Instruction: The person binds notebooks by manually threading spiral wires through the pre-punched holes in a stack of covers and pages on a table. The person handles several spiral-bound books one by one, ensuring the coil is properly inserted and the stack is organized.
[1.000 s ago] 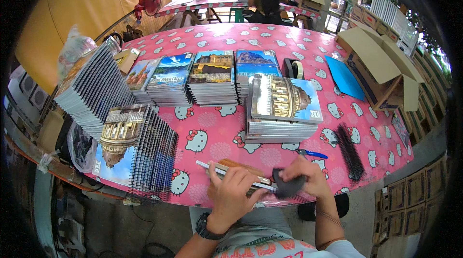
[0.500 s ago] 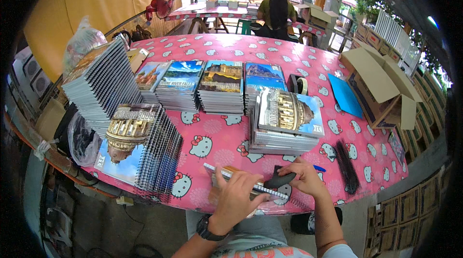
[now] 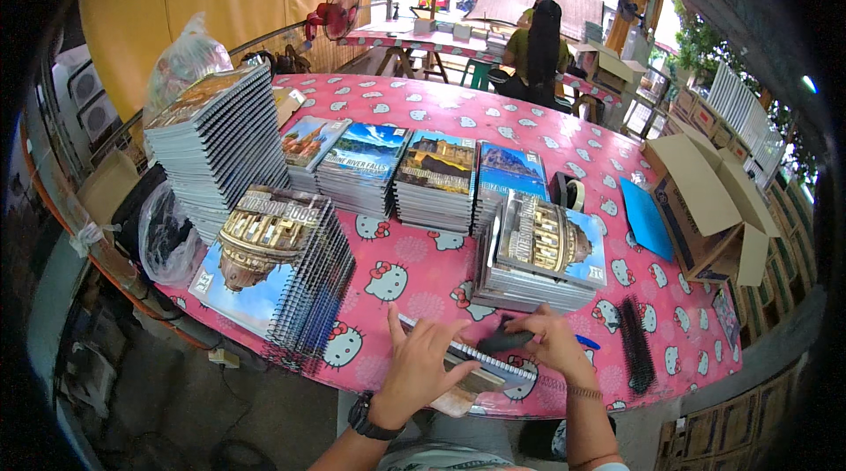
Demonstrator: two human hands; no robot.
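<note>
Near the table's front edge, my left hand [image 3: 421, 363] grips a spiral notebook [image 3: 498, 372] tilted up, its fingers spread over the cover and the thumb on the near side. White page edges and a row of dark binding loops run along the notebook's upper edge. My right hand [image 3: 555, 346] is closed, fingers curled on a black object [image 3: 505, 339] just beyond that edge; its kind is unclear. A thin dark coil [image 3: 557, 385] trails from the notebook's right end, below my right wrist.
Stacked notebooks stand left [image 3: 264, 268], with a taller stack [image 3: 216, 136] behind. Another pile [image 3: 538, 259] sits ahead, before a row of stacks [image 3: 436, 180]. Right are loose black coils [image 3: 636, 346], a blue pen [image 3: 588, 342], a blue sheet [image 3: 646, 219] and an open carton [image 3: 705, 202]. A person [image 3: 533, 48] sits beyond.
The view has swung, shifting the scene right and down. My right hand has turned and its fingers have curled lower over the black object. My left hand still holds the notebook.
</note>
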